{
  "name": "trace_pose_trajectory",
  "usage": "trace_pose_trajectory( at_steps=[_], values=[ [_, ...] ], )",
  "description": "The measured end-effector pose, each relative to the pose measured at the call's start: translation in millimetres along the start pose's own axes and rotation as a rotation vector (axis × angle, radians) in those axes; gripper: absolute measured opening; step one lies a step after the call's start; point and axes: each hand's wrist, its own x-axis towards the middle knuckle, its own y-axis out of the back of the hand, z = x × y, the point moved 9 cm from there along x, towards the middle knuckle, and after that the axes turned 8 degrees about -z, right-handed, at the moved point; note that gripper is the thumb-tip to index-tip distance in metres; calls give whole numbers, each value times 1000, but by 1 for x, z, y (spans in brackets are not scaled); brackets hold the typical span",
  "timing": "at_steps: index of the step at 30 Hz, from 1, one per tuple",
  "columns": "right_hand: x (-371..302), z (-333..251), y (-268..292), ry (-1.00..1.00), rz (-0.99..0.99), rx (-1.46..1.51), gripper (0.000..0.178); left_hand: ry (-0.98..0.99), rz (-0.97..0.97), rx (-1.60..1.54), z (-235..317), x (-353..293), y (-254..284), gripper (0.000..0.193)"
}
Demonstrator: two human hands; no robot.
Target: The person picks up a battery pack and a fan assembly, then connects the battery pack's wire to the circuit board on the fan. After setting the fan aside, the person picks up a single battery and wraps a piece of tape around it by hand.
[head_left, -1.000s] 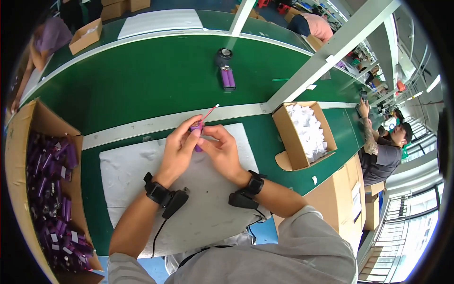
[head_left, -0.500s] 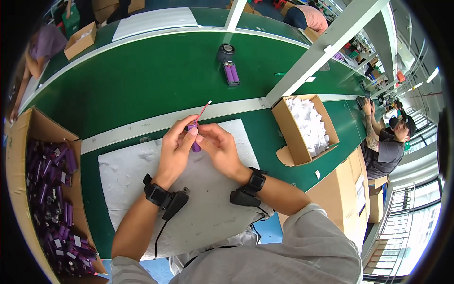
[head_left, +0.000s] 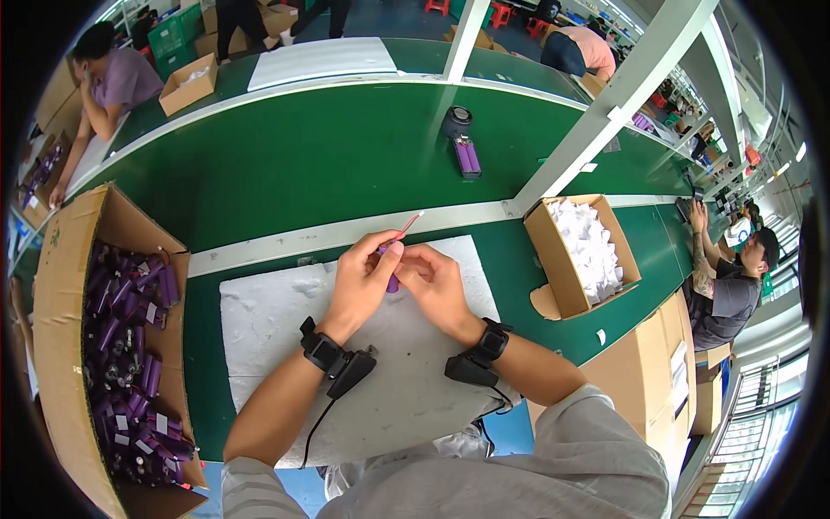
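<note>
A small purple battery cell (head_left: 392, 284) is held above the white foam sheet (head_left: 259, 311). From its top a red wire lead (head_left: 408, 227) slants up and to the right, ending in a tiny white connector. My left hand (head_left: 358, 284) has its thumb and fingers closed around the cell. The fingertips of my right hand (head_left: 443, 292) pinch it from the other side, and part of the cell is hidden behind my fingers. A black strapped device sits on each wrist.
At left stands a cardboard box (head_left: 65, 346) of purple battery packs (head_left: 130, 303). A box (head_left: 553, 259) of white pieces (head_left: 588, 246) is at right. A black device with purple cells (head_left: 467, 156) lies across the white rail (head_left: 346, 227). A white post (head_left: 605, 121) rises at right. Other people sit nearby.
The whole view has shifted, so the scene sits farther right and slightly lower. Both hands stay on the battery cell, and its wire leans more to the right.
</note>
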Motion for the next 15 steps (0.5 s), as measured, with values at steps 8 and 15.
trace_pose_trajectory(
  at_steps=[8,15],
  values=[
    [3,7,0,-10,7,-45,22,-15,122,182,23,-5,10,34],
    [6,11,11,-57,46,3,21,-722,-275,-156,207,-58,3,48]
  ],
)
